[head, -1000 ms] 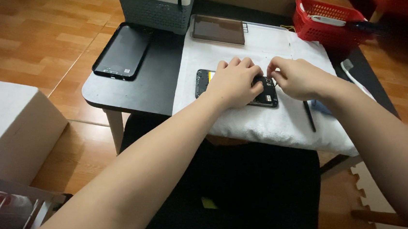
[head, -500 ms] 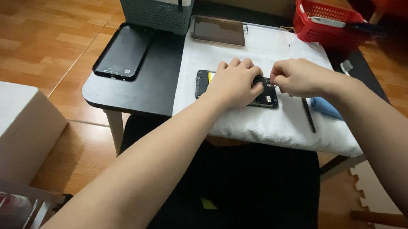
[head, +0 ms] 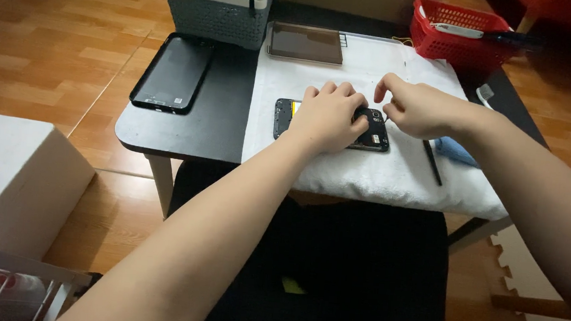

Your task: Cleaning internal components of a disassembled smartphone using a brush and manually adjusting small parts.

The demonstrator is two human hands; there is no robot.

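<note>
An opened black phone (head: 374, 137) lies face down on a white towel (head: 379, 175) spread over a small dark table (head: 206, 127). My left hand (head: 327, 116) lies flat on the phone's middle and holds it down. My right hand (head: 417, 108) hovers over the phone's right end, thumb and forefinger pinched together; whether something tiny sits between them I cannot tell. A thin black tool (head: 432, 162) lies on the towel just right of the phone, next to a blue cloth (head: 454, 151).
A black phone back cover (head: 173, 72) rests on the table's left part. A grey organiser bin (head: 217, 6) and a dark screen panel (head: 306, 44) stand at the back, a red basket (head: 464, 33) at back right. A white box (head: 12, 180) sits on the floor left.
My right hand has lifted slightly off the phone's right end, fingers pinched. My left hand stays pressed on the phone.
</note>
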